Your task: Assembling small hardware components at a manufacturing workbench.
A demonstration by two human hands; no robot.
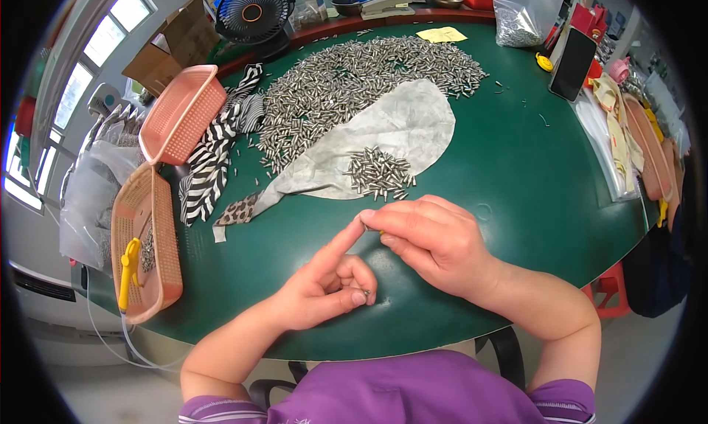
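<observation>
Left hand [324, 287]: grip closed narrow. Thumb and curled fingers pinch a tiny metal piece [366, 293], just visible at the thumb tip. The index finger is extended up and to the right; its tip meets the fingertips of the right hand.

Right hand [435, 243]: grip closed tight, thumb and forefinger pressed together at the left end of the hand. A speck of yellow shows under the fingers; what the grip holds cannot be told. The hand rests low over the green bench [531, 181], near its front edge.

Work stock: a small heap of short metal pins [378, 173] lies on a grey cloth [398, 118], just beyond the right hand and apart from it. A far larger spread of the same pins [354, 77] covers the bench behind and left of the cloth, running toward the rear edge.

Edges and room: bare green surface lies open to the right of the hands and between the hands and the left side. On the left, two pink baskets [181, 114] sit at the bench edge, the nearer one overhanging it, with a yellow tool [129, 269] laid in it. A striped fabric [214, 158] lies between the baskets and the pins. A dark phone [574, 64] stands at the far right. A black fan [253, 12] stands at the rear.
</observation>
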